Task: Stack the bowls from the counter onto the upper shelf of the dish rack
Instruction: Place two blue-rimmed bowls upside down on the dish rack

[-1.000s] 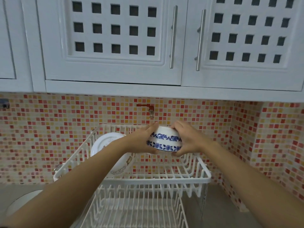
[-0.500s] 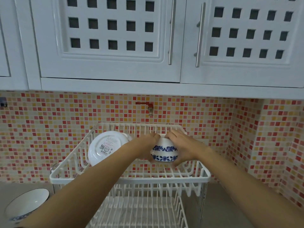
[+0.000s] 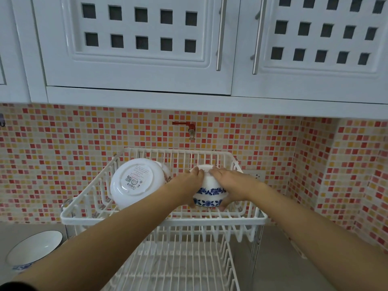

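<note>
A glossy, glazed ceramic finish with blue printed flowers is shown by the bowl (image 3: 207, 194). The white bowl (image 3: 137, 182) beside it is smooth, with a paper-like label stuck to its base. The dish rack (image 3: 163, 220) is formed of wire with a smooth white coating, probably plastic over metal. Small glossy tiles make up the backsplash (image 3: 63, 156). Brushed metal is seen on the cabinet handles (image 3: 219, 38), and satin white paint on the cabinet doors (image 3: 134, 66).

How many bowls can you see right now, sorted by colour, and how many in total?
Blue-patterned bowls: 2, the upside-down one both hands hold on the rack's upper shelf, and the one on the counter.
Plain white bowls: 1, the bowl on its side on the upper shelf; something partly hidden behind it can't be identified.
Total: 3.
</note>
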`<control>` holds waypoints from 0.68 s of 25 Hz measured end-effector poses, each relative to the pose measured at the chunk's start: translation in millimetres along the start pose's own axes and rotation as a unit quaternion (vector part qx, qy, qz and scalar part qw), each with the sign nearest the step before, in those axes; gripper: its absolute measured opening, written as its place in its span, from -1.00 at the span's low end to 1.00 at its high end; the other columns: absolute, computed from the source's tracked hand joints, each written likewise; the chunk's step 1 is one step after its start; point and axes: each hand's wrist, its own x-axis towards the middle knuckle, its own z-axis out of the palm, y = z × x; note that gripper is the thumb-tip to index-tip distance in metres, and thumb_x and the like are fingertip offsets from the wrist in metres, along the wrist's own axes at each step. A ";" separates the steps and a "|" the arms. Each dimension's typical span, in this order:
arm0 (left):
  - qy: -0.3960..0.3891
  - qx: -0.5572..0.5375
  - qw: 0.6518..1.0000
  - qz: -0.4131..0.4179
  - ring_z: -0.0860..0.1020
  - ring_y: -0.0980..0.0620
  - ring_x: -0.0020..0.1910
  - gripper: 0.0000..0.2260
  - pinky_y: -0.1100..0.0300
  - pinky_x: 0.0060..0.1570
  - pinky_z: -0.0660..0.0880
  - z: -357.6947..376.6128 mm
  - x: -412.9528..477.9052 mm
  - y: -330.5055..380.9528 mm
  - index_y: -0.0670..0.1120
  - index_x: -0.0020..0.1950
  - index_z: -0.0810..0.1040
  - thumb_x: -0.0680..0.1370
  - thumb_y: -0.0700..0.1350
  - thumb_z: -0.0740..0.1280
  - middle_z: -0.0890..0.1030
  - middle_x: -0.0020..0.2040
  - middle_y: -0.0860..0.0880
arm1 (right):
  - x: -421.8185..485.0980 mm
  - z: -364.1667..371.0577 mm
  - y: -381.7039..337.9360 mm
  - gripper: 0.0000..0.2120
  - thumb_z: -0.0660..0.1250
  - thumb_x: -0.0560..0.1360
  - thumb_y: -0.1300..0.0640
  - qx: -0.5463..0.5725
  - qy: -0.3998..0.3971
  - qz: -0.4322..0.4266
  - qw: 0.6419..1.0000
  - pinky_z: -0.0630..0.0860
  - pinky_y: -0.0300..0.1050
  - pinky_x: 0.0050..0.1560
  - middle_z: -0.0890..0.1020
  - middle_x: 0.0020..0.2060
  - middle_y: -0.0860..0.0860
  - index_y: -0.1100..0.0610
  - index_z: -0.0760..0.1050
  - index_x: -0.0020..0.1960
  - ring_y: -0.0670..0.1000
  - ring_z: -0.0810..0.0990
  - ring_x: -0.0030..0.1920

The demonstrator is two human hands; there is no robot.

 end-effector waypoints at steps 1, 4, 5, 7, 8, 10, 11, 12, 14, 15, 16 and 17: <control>-0.001 0.006 1.000 -0.001 0.38 -0.20 0.35 -0.11 -0.03 0.25 0.45 0.8 0.5 0.0 -0.25 0.48 0.04 0.36 -0.03 0.51 0.24 0.44 -0.23 | -0.2 0.5 -0.2 0.07 0.56 0.22 -0.10 0.001 0.000 -0.004 1.000 0.30 0.05 0.39 0.16 0.49 0.15 0.21 0.01 0.48 0.13 0.23 0.44; -0.011 0.011 1.000 -0.006 0.31 -0.23 0.40 -0.11 -0.04 0.32 0.40 1.3 0.2 -0.2 -0.27 0.49 0.01 0.38 -0.08 0.50 0.16 0.49 -0.26 | -1.1 1.3 -1.9 0.06 0.53 0.25 -0.13 -0.009 -0.004 -0.007 1.000 0.25 0.06 0.43 0.09 0.51 0.18 0.21 -0.01 0.49 0.16 0.18 0.47; -0.016 0.009 1.000 -0.011 0.29 -0.24 0.42 -0.11 -0.04 0.34 0.37 1.8 0.3 -1.0 -0.27 0.50 -0.01 0.39 -0.10 0.50 0.11 0.51 -0.28 | -1.0 1.6 -2.8 0.06 0.51 0.26 -0.16 -0.016 -0.003 -0.009 1.000 0.24 0.06 0.43 0.10 0.51 0.18 0.21 -0.01 0.49 0.16 0.18 0.47; -0.025 0.000 0.999 -0.020 0.24 -0.25 0.44 -0.14 -0.03 0.34 0.34 3.1 -0.1 -2.1 -0.27 0.49 -0.02 0.41 -0.15 0.47 0.03 0.53 -0.29 | -0.8 0.8 -4.3 0.06 0.48 0.27 -0.23 -0.028 0.006 -0.015 0.999 0.26 0.05 0.43 0.14 0.50 0.16 0.21 0.00 0.49 0.15 0.21 0.46; -0.029 -0.007 0.999 -0.023 0.24 -0.26 0.44 -0.17 -0.03 0.33 0.34 3.6 -0.8 -2.1 -0.27 0.49 -0.02 0.42 -0.16 0.46 0.01 0.53 -0.29 | -0.8 0.5 -4.7 0.05 0.46 0.26 -0.26 -0.036 0.013 -0.018 0.999 0.29 0.04 0.41 0.17 0.50 0.14 0.20 0.01 0.49 0.13 0.24 0.45; -0.037 -0.021 0.999 -0.025 0.23 -0.27 0.44 -0.20 -0.05 0.33 0.35 4.5 -2.5 -0.4 -0.27 0.49 -0.02 0.45 -0.17 0.43 -0.01 0.53 -0.30 | -2.2 0.9 -5.2 0.04 0.43 0.26 -0.31 -0.060 0.029 -0.020 0.998 0.35 0.03 0.36 0.19 0.50 0.10 0.17 0.03 0.50 0.11 0.30 0.42; -0.044 -0.025 0.998 -0.027 0.21 -0.27 0.44 -0.20 -0.07 0.35 0.36 4.1 -3.2 0.4 -0.27 0.50 -0.04 0.45 -0.17 0.42 -0.02 0.53 -0.29 | -3.2 0.8 -5.6 0.03 0.41 0.26 -0.34 -0.075 0.038 -0.018 0.996 0.38 0.03 0.33 0.19 0.50 0.08 0.15 0.04 0.50 0.10 0.32 0.41; -0.052 -0.030 0.998 -0.031 0.19 -0.27 0.45 -0.19 -0.08 0.36 0.35 3.3 -3.8 1.0 -0.27 0.50 -0.06 0.46 -0.16 0.42 -0.04 0.54 -0.29 | -4.6 -0.2 -6.5 0.03 0.38 0.27 -0.36 -0.090 0.045 -0.015 0.995 0.41 0.03 0.30 0.19 0.50 0.06 0.13 0.04 0.50 0.09 0.34 0.40; -0.071 -0.051 0.995 -0.038 0.14 -0.25 0.48 -0.16 -0.07 0.40 0.30 -0.7 -4.2 0.7 -0.25 0.52 -0.12 0.46 -0.16 0.41 -0.10 0.55 -0.25 | -7.0 -2.8 -6.0 0.00 0.32 0.27 -0.42 -0.099 0.046 -0.005 0.994 0.41 0.06 0.27 0.20 0.50 0.02 0.08 0.06 0.50 0.07 0.36 0.39; -0.082 -0.071 0.993 -0.040 0.11 -0.24 0.50 -0.16 -0.05 0.42 0.27 -5.1 -6.3 0.5 -0.24 0.52 -0.16 0.48 -0.17 0.39 -0.12 0.55 -0.23 | -8.3 -3.7 -5.0 -0.02 0.26 0.29 -0.45 -0.088 0.040 0.001 0.995 0.36 0.07 0.31 0.18 0.51 0.02 0.07 0.05 0.51 0.07 0.31 0.42; -0.086 -0.101 0.990 -0.045 0.10 -0.22 0.51 -0.19 -0.03 0.44 0.24 -12.5 -9.8 -0.1 -0.22 0.52 -0.18 0.50 -0.20 0.34 -0.13 0.56 -0.20 | -10.3 -5.3 -4.3 -0.05 0.18 0.33 -0.46 -0.066 0.037 0.010 0.997 0.28 0.06 0.38 0.13 0.52 0.03 0.07 0.03 0.51 0.05 0.22 0.47; -0.075 -0.138 0.986 -0.050 0.11 -0.20 0.51 -0.24 -0.01 0.44 0.22 -22.7 -14.7 -2.0 -0.20 0.52 -0.18 0.52 -0.26 0.29 -0.10 0.56 -0.19 | -13.0 -8.4 -4.6 -0.09 0.09 0.39 -0.46 -0.035 0.045 0.026 0.998 0.16 0.04 0.44 0.06 0.54 0.03 0.08 -0.01 0.53 0.03 0.11 0.51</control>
